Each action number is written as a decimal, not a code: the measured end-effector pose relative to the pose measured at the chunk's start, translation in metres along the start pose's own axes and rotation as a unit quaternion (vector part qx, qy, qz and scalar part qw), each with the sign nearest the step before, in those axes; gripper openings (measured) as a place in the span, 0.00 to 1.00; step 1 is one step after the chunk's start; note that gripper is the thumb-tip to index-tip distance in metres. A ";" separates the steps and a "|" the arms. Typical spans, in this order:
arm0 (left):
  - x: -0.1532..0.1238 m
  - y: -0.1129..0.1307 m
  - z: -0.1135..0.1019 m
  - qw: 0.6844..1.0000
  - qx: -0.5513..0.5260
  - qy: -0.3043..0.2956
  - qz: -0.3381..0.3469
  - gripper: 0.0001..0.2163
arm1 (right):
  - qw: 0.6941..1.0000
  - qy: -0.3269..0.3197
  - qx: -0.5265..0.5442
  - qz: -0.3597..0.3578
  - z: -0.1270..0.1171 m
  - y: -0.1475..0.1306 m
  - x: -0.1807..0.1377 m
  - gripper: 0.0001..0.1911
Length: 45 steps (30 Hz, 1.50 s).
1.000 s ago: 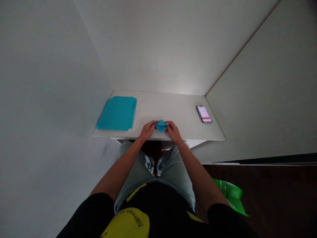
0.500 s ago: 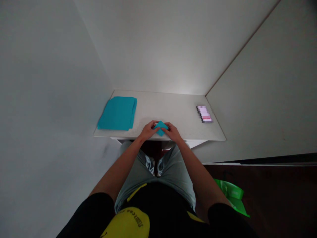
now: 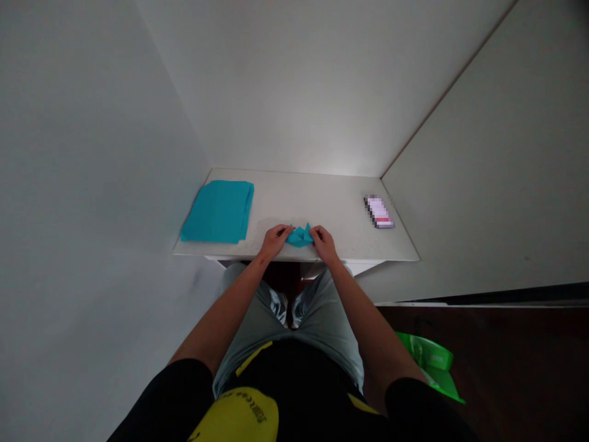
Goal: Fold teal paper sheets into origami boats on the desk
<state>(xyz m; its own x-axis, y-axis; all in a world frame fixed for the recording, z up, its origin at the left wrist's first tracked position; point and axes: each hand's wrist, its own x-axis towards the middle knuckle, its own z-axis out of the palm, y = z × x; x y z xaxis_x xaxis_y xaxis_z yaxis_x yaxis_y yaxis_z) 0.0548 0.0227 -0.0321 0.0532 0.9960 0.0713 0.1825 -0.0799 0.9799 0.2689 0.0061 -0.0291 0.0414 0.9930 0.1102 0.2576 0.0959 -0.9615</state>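
Between my two hands is a small folded blue paper (image 3: 300, 237), near the front edge of the white table. It has a boat-like form, with pointed ends rising at either side and a peak in the middle. My left hand (image 3: 275, 240) pinches its left end between thumb and fingers. At the opposite end, my right hand (image 3: 324, 242) grips the paper in the same way. The fingertips partly cover both ends.
A stack of blue paper sheets (image 3: 216, 212) lies at the table's left. A phone (image 3: 380, 212), blurred out, rests on the right of the white table (image 3: 294, 190). Walls enclose the back and sides. On the dark floor at lower right is a green plastic object (image 3: 432, 362).
The paper has gone from a compact diamond to a wider boat-like shape. My hands have moved slightly apart, drawing its ends outward.
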 end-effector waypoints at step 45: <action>-0.009 0.003 -0.031 0.880 0.453 -0.058 0.132 0.25 | 0.892 -0.094 -0.427 -0.115 -0.022 0.021 -0.007 0.35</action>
<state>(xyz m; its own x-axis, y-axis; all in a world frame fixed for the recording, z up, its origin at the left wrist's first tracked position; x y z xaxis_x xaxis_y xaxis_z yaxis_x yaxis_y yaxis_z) 0.0245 0.0152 -0.0244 0.3025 0.9312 0.2033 0.8532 -0.3597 0.3778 0.2955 0.0002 -0.0446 -0.2501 0.9552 0.1582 0.8832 0.2920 -0.3670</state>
